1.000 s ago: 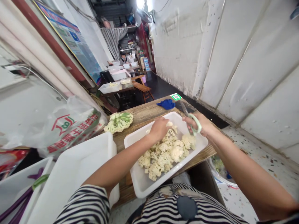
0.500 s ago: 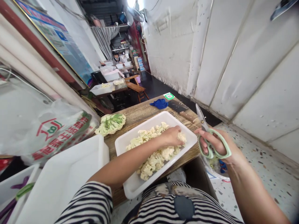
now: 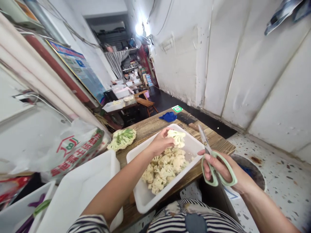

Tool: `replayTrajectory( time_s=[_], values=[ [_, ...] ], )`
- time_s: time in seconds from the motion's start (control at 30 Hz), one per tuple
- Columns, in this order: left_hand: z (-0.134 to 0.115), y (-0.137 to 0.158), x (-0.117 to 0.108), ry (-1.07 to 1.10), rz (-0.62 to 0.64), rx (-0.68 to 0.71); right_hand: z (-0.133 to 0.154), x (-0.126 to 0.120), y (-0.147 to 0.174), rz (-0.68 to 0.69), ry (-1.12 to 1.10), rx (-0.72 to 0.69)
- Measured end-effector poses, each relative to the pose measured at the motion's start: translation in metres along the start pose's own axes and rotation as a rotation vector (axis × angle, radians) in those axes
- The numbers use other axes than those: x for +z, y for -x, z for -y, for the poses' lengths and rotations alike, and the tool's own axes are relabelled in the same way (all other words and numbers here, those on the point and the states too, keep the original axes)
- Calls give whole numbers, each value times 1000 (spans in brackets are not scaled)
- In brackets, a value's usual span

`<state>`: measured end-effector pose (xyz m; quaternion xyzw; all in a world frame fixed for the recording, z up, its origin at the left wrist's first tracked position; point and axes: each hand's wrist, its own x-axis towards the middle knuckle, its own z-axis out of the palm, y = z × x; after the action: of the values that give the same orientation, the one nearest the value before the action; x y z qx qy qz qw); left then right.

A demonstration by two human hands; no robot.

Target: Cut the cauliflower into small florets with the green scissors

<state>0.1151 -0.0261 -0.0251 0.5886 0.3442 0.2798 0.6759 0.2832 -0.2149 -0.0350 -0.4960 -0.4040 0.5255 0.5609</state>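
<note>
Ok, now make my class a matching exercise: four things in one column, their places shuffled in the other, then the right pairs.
Things
1. metal scissors with pale green handles
2. cream cauliflower floret
3. long purple eggplant
4. white card with a green border

Places
A. in a white bin, lower left
B. in the right hand
C. at the wooden table's far end
D. in the left hand

Pairs: 1-B, 2-D, 3-A, 4-C

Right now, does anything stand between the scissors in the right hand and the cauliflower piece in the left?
Nothing visible blocks the gap between the scissors in the right hand and the cauliflower piece in the left hand. Only the white tray's right rim crosses it in view, seemingly lower.
</note>
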Motion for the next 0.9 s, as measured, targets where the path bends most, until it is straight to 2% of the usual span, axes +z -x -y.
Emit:
replayTrajectory(
  time_s=[0.1, 0.17, 0.23, 0.33, 0.43, 0.53, 0.67, 0.77, 0.9],
  values=[
    [-7, 15, -5, 214, 37, -59, -8, 7, -2, 126, -86, 18],
    [-8, 21, -6, 230, -18, -16, -12, 10, -3, 208, -33, -15],
    [-7, 25, -5, 154, -151, 115, -14, 13, -3, 226, 149, -31],
    [-6, 30, 0, -50, -324, 363, -12, 16, -2, 147, 461, -14],
    [-5, 35, 8, -217, -309, 441, -9, 18, -2, 122, 546, -28],
    [-3, 38, 19, -359, -275, 555, -7, 18, -1, 100, 488, -60],
    [-4, 36, 39, -681, -248, 885, -8, 14, 6, 61, 188, -44],
    [-10, 32, 59, -943, -179, 1118, -5, 4, 16, 28, 29, -49],
    [-12, 24, 91, -1066, -103, 1265, -1, -16, 33, -24, 0, -86]
  ],
)
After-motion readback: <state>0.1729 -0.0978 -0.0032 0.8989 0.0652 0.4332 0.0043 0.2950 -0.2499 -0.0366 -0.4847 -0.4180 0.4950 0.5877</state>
